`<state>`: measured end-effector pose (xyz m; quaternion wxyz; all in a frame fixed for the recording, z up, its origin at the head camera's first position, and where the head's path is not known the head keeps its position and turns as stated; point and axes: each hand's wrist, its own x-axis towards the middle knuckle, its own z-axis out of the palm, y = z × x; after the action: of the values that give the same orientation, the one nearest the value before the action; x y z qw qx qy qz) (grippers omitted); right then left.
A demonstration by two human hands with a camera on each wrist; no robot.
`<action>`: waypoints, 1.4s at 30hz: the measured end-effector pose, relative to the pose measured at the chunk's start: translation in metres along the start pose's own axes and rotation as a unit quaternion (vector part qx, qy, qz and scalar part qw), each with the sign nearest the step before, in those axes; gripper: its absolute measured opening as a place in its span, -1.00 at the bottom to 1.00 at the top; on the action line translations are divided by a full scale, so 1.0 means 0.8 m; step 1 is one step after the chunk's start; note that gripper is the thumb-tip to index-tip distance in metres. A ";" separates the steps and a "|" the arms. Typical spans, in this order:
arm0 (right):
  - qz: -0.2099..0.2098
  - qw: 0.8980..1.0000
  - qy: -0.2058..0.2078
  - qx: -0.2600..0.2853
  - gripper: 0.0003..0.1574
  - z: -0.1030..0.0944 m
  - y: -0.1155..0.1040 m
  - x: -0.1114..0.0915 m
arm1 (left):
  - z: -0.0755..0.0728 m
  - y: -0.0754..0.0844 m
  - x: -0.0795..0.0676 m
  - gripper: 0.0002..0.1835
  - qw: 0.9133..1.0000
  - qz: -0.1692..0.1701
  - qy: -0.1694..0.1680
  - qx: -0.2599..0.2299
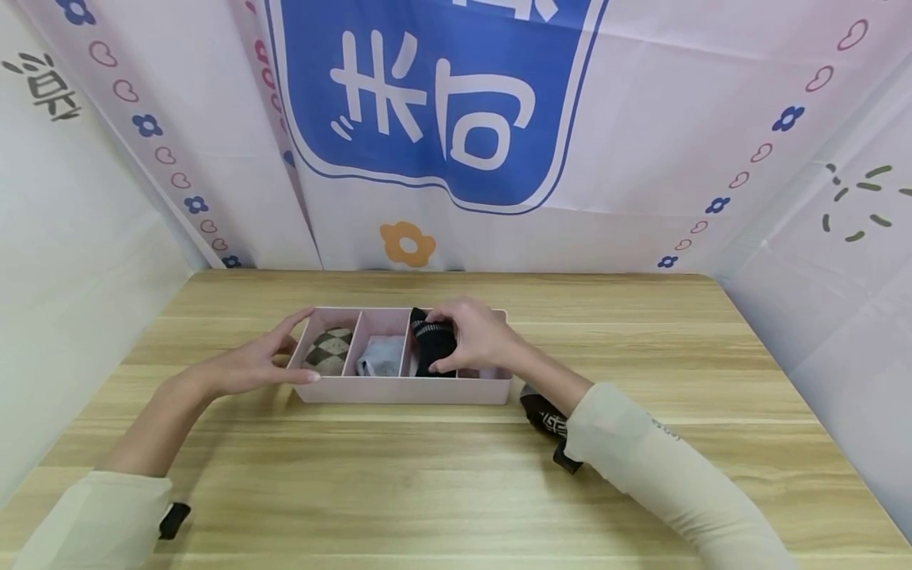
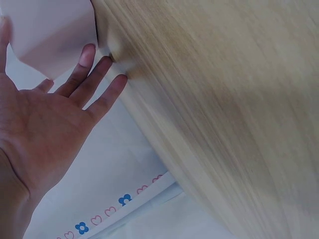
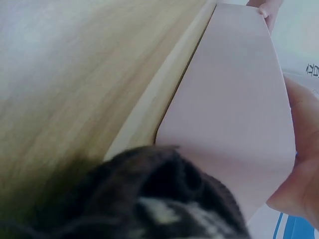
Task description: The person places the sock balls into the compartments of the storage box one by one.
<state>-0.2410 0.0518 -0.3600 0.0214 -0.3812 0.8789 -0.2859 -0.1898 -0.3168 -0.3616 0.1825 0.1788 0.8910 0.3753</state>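
Note:
A pink divided storage box (image 1: 406, 390) sits on the table. My left hand (image 1: 245, 366) holds its left end, thumb on the front rim and index finger at the back corner; in the left wrist view the other fingers are spread beside the end wall. An argyle sock (image 1: 330, 352) lies in the leftmost compartment and a light grey sock (image 1: 381, 356) in the one beside it. My right hand (image 1: 479, 336) pinches a black sock (image 1: 433, 342) with a striped band, over the third compartment. That hand covers most of the rightmost compartment.
A dark patterned sock (image 1: 543, 413) lies on the wooden table (image 1: 427, 483) just off the box's front right corner, partly under my right forearm. It looms large in the right wrist view. Printed cloth walls (image 1: 606, 237) enclose the back and sides.

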 end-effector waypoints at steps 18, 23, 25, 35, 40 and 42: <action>0.018 0.999 -0.030 -0.009 -0.11 0.004 0.003 -0.002 | 0.001 0.001 0.000 0.16 1.000 -0.006 -0.004 0.002; 0.023 0.999 -0.027 0.019 -0.11 -0.002 -0.001 -0.004 | 0.001 0.001 0.000 0.17 1.000 -0.007 -0.004 0.003; 0.024 0.999 -0.026 0.032 -0.13 -0.005 -0.003 -0.006 | 0.001 0.000 0.000 0.17 1.000 -0.006 -0.004 0.004; -0.015 0.996 -0.008 0.084 -0.26 -0.022 -0.002 -0.023 | 0.001 0.001 0.000 0.17 1.000 0.000 -0.005 -0.003; -0.023 0.995 -0.005 0.099 -0.30 -0.030 0.002 -0.032 | 0.001 0.001 0.000 0.17 1.000 -0.002 -0.005 0.001; -0.017 0.994 -0.003 0.103 -0.30 -0.034 0.004 -0.036 | 0.001 0.001 0.000 0.17 1.000 -0.002 -0.005 0.002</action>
<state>-0.2297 0.0860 -0.3445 0.0589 -0.3927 0.8380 -0.3744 -0.1894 -0.3155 -0.3615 0.1872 0.1790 0.8911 0.3727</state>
